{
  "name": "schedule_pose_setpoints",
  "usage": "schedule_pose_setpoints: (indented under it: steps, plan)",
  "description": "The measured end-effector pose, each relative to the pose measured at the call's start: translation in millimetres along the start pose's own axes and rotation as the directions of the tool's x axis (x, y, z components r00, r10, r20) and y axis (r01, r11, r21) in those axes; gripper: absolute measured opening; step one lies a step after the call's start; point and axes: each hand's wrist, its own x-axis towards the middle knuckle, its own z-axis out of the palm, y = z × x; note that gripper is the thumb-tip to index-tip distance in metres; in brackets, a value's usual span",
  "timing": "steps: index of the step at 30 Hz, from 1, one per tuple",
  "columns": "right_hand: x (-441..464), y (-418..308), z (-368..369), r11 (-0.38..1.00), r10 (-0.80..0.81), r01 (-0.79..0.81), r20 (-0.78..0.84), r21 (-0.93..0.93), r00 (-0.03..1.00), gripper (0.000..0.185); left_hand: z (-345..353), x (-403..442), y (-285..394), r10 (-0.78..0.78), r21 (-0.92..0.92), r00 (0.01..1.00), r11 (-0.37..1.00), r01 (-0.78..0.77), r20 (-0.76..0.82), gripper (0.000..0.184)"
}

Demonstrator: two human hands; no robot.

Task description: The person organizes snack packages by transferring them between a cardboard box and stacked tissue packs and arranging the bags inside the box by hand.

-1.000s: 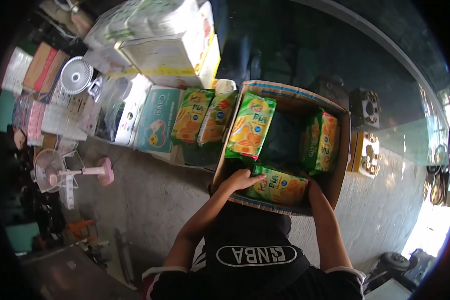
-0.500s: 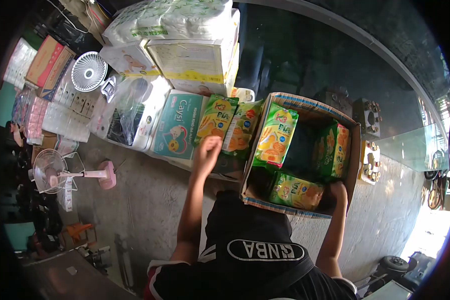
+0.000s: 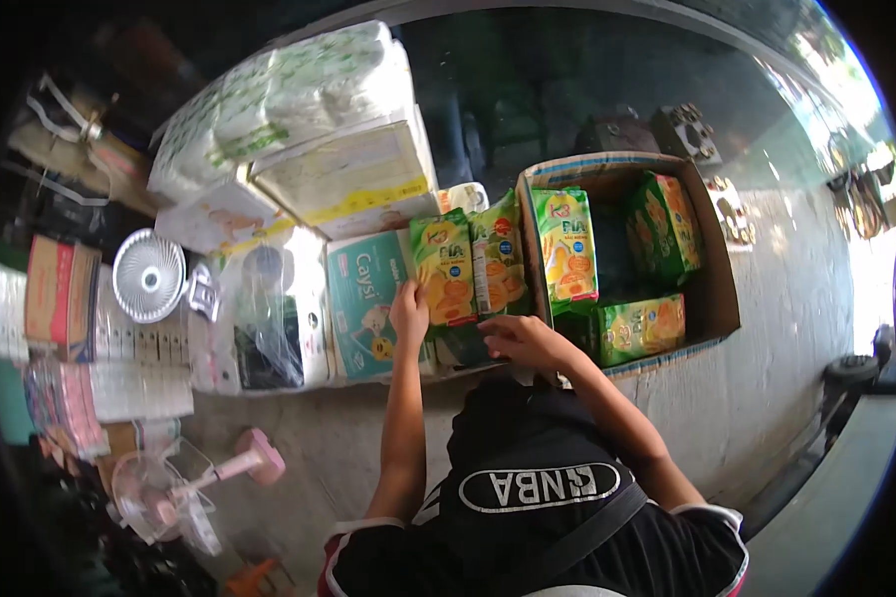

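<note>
Two green-and-yellow packs marked "BÍA", with pictures of round cakes, lie side by side by a teal "Caysi" box (image 3: 368,274). My left hand (image 3: 408,316) has its fingers curled at the left edge of the left cake pack (image 3: 445,269). My right hand (image 3: 528,341), fingers apart and index finger pointing left, is just below the right cake pack (image 3: 503,261); contact is not clear. To the right stands an open cardboard box (image 3: 715,289). Inside are a cake pack along its left side (image 3: 565,247), another on the right (image 3: 667,229) and a third near the front (image 3: 642,328).
Stacked white boxes (image 3: 343,174) and wrapped tissue packs (image 3: 299,95) rise behind the Caysi box. A clear plastic bag (image 3: 269,298) lies to its left. A white fan (image 3: 149,276) and a pink stand fan (image 3: 214,478) are further left. Metal burners (image 3: 692,134) sit beyond the carton.
My right hand has left the carton's front right corner and moved left to the packs outside it. My left hand has shifted to the left pack's side edge. The view has turned.
</note>
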Motion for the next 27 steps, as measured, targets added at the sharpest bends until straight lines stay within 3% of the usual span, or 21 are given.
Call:
schedule_pose_setpoints:
  steps: [4, 6, 8, 11, 13, 15, 16, 18, 20, 22, 23, 24, 26, 27]
  plan:
    - [19.3, 7.6, 21.0, 0.991, -0.113, 0.088, -0.294, -0.097, 0.949, 0.032, 0.3, 3.2, 0.6, 0.231, -0.160, 0.967, 0.956, -0.246, -0.107, 0.018]
    - [19.5, 9.4, 23.6, 0.988, -0.141, 0.101, -0.438, -0.112, 0.888, 0.034, -3.7, 11.1, -1.1, 0.241, -0.222, 0.969, 0.943, -0.248, -0.059, 0.018]
    - [14.9, 7.3, 19.8, 0.998, -0.033, 0.007, -0.407, -0.064, 0.913, 0.037, -32.3, 14.2, 27.3, 0.279, -0.230, 0.957, 0.929, -0.290, -0.079, 0.018]
    - [8.5, 6.1, 15.4, 0.997, 0.031, -0.001, -0.386, 0.077, 0.922, 0.052, -79.0, 16.8, 45.4, 0.327, -0.262, 0.943, 0.906, -0.331, -0.061, 0.015]
    - [6.8, 4.1, 8.0, 0.973, -0.056, 0.159, -0.496, 0.168, 0.866, 0.062, -111.2, 15.2, 63.1, 0.361, -0.260, 0.933, 0.900, -0.348, 0.000, 0.018]
    - [-7.2, -21.6, -15.4, 0.932, -0.080, 0.275, -0.609, 0.234, 0.789, 0.069, -135.7, 14.7, 90.0, 0.517, -0.119, 0.855, 0.852, -0.510, 0.037, 0.022]
    - [-17.0, -31.5, -30.6, 0.926, -0.112, 0.317, -0.656, 0.204, 0.747, 0.070, -142.4, 10.8, 112.5, 0.528, -0.141, 0.847, 0.845, -0.516, 0.067, 0.024]
    - [-35.5, -42.2, -62.7, 0.817, -0.076, 0.421, -0.650, 0.394, 0.756, 0.073, -139.7, 7.8, 135.9, 0.564, -0.144, 0.814, 0.825, -0.546, 0.143, 0.025]
    - [-54.2, -37.9, -89.3, 0.876, -0.132, 0.393, -0.644, 0.280, 0.753, 0.073, -119.7, 5.2, 165.8, 0.659, -0.244, 0.738, 0.747, -0.618, 0.146, 0.026]
    - [-78.5, -38.0, -109.4, 0.965, -0.143, 0.238, -0.539, 0.110, 0.830, 0.071, -92.0, 3.2, 184.3, 0.677, -0.334, 0.716, 0.724, -0.604, 0.173, 0.023]
    - [-85.4, -35.3, -110.3, 0.935, -0.058, 0.259, -0.611, 0.245, 0.789, 0.072, -78.2, -1.1, 199.6, 0.678, -0.353, 0.716, 0.719, -0.598, 0.168, 0.022]
    - [-85.5, -20.3, -112.8, 0.928, -0.106, 0.332, -0.736, 0.168, 0.668, 0.073, -65.5, -3.6, 211.6, 0.676, -0.374, 0.708, 0.722, -0.582, 0.203, 0.022]
    - [-95.2, 6.9, -116.6, 0.896, 0.098, 0.320, -0.839, 0.308, 0.535, 0.076, -32.9, -13.9, 225.7, 0.656, -0.428, 0.728, 0.726, -0.538, 0.199, 0.023]
    - [-104.4, 5.3, -118.3, 0.860, 0.261, 0.270, -0.828, 0.432, 0.496, 0.076, -14.6, -22.5, 232.9, 0.665, -0.386, 0.739, 0.714, -0.584, 0.110, 0.024]
